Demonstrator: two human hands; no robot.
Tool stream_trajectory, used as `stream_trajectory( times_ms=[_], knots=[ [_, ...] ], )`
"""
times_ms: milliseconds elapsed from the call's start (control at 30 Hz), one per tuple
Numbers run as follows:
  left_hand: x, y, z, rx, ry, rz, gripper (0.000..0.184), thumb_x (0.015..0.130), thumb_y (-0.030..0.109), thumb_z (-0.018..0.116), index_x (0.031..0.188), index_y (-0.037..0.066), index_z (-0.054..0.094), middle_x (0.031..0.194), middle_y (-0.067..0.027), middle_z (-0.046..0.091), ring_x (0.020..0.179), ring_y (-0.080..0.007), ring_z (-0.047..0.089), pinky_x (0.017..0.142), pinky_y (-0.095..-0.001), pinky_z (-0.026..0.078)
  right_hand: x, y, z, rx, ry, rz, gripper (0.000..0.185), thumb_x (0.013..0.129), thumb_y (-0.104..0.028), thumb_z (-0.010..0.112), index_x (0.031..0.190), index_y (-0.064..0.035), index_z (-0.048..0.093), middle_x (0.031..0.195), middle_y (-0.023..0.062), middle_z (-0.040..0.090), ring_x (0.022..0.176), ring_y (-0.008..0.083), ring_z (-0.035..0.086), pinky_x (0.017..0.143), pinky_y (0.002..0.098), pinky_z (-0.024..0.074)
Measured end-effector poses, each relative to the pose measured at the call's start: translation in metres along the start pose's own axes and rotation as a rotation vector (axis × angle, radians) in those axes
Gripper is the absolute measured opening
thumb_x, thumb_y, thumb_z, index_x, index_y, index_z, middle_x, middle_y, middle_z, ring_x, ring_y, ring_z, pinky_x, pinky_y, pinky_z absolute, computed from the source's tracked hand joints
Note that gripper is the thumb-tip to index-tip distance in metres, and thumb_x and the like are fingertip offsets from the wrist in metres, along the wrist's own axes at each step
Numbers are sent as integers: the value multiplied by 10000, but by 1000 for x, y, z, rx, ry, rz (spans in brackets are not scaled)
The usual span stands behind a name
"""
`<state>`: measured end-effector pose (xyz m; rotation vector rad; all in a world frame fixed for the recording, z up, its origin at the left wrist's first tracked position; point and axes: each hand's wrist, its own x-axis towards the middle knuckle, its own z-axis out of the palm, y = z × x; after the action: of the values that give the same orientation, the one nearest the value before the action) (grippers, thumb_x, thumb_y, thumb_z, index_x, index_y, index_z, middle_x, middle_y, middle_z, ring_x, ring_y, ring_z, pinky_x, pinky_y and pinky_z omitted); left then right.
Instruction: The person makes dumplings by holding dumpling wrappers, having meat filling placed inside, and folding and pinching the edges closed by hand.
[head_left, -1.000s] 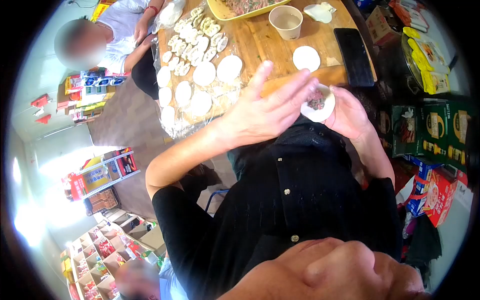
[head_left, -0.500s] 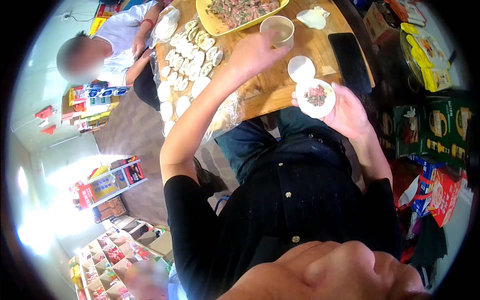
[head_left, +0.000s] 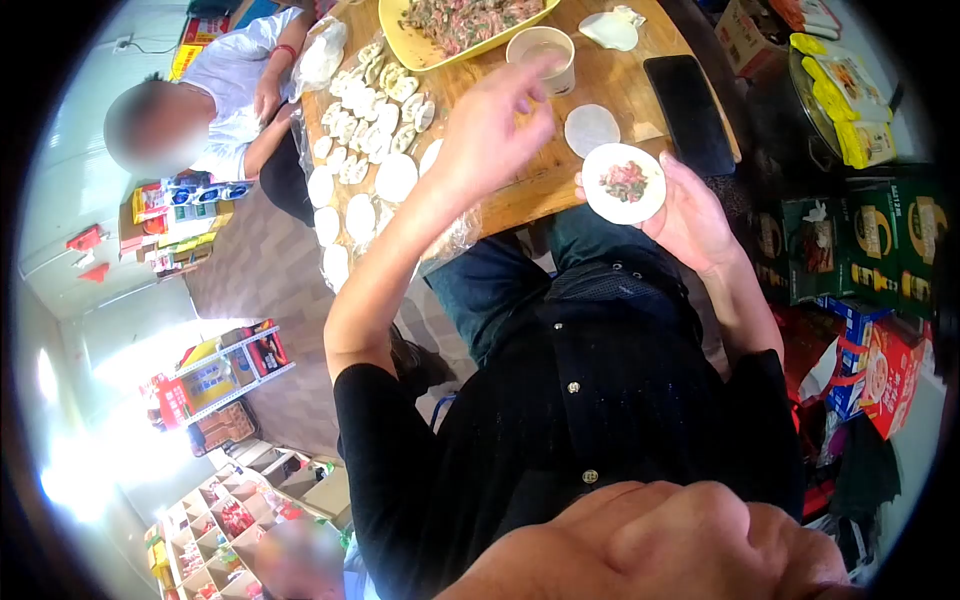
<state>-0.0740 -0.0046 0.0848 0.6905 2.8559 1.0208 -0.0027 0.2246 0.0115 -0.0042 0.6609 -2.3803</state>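
My right hand (head_left: 690,215), palm up, holds a round white wrapper (head_left: 598,187) with a mound of pink and green filling (head_left: 625,183) at its centre. Its thumb is at the wrapper's right edge and its other fingers are mostly hidden underneath. My left hand (head_left: 505,125), partly blurred, is raised over the table beside the paper cup (head_left: 559,79), fingers apart and nothing visible in them. Another round wrapper (head_left: 592,131) lies on the wooden table (head_left: 540,190). Behind my left hand stands a yellow tray (head_left: 425,62) of filling.
Filled dumplings (head_left: 365,110) and flat wrappers (head_left: 397,177) lie on plastic film at the table's left. A black phone (head_left: 690,115) rests near the right edge. A seated person (head_left: 240,85) is at the upper left; another person (head_left: 300,560) is at the lower left.
My left hand has left the filled wrapper, reached the cup, then drawn back slightly left and down. The wrapper in my right hand now lies flatter, its filling in full view.
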Motion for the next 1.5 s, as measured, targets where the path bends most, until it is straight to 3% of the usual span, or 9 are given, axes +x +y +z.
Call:
stream_trajectory(
  times_ms=[33, 100, 200, 400, 867, 1167, 1267, 1367, 1500],
  knots=[
    [-8, 3, 1, 0, 0, 2, 495, 844, 206, 540, 1329, 105, 545, 997, -124, 672, 914, -180, 642, 815, -320, 508, -1, 0, 0, -54, -9, -18, 528, 1042, -332, 279, 1382, 64, 355, 1377, 187, 483, 1272, 248, 491, 1104, 406, 363],
    [-25, 5, 4, 67, -25, 403, 529, 771, 77, 510, 1293, 131, 578, 1297, -152, 521, 1201, -285, 494, 1017, -422, 394, -3, 3, -3, -42, 25, -18, 528, 1042, -335, 271, 1382, 58, 365, 1366, 191, 491, 1268, 263, 492, 1102, 416, 356],
    [-37, 15, 6, 145, -97, 442, 601, 691, 27, 508, 1264, 175, 605, 1403, -142, 424, 1308, -362, 370, 1093, -520, 274, -2, 7, -4, -32, 29, -5, 525, 1044, -342, 263, 1376, 47, 383, 1347, 181, 509, 1259, 268, 496, 1094, 421, 354],
    [-48, 18, 1, 356, -49, 438, 606, 688, 41, 558, 1254, 249, 617, 1438, -123, 408, 1332, -354, 362, 1094, -607, 228, 1, 2, 7, -10, -34, -13, 529, 1043, -357, 271, 1373, 39, 389, 1356, 169, 504, 1270, 262, 487, 1090, 423, 360],
    [-80, 11, 12, 449, -26, 452, 708, 597, 111, 720, 1271, 290, 598, 1455, -84, 409, 1336, -325, 368, 1125, -595, 164, 11, -6, 25, 322, 26, 22, 543, 1032, -363, 327, 1400, 36, 341, 1396, 177, 465, 1318, 268, 431, 1115, 429, 325],
    [-81, 14, 46, 456, 16, 450, 717, 600, 139, 727, 1282, 310, 588, 1486, -73, 368, 1370, -314, 312, 1143, -570, 74, 18, 9, 9, 414, -233, -32, 522, 1033, -376, 317, 1402, -11, 369, 1386, 138, 483, 1285, 236, 465, 1078, 396, 369],
    [-81, 8, 39, 466, 7, 510, 664, 630, 166, 699, 1278, 270, 598, 1481, -92, 376, 1369, -330, 312, 1139, -563, 94, 17, 5, 11, 386, -126, -33, 539, 1030, -381, 323, 1404, 6, 359, 1398, 152, 468, 1303, 244, 448, 1102, 402, 343],
    [-64, -8, 27, 407, 249, 446, 484, 734, 250, 608, 1211, 177, 648, 1464, -144, 386, 1362, -371, 303, 1130, -563, 126, 13, -4, 13, 373, -104, -48, 570, 1025, -387, 331, 1410, 34, 338, 1413, 179, 447, 1326, 264, 424, 1131, 407, 305],
    [-12, -27, 27, 534, 337, 275, 383, 849, 324, 567, 1171, 139, 659, 1452, -182, 387, 1370, -390, 272, 1122, -565, 132, 10, -8, 15, 296, -25, -53, 592, 1020, -382, 357, 1414, 56, 298, 1466, 230, 357, 1389, 305, 327, 1175, 437, 219]
  ],
)
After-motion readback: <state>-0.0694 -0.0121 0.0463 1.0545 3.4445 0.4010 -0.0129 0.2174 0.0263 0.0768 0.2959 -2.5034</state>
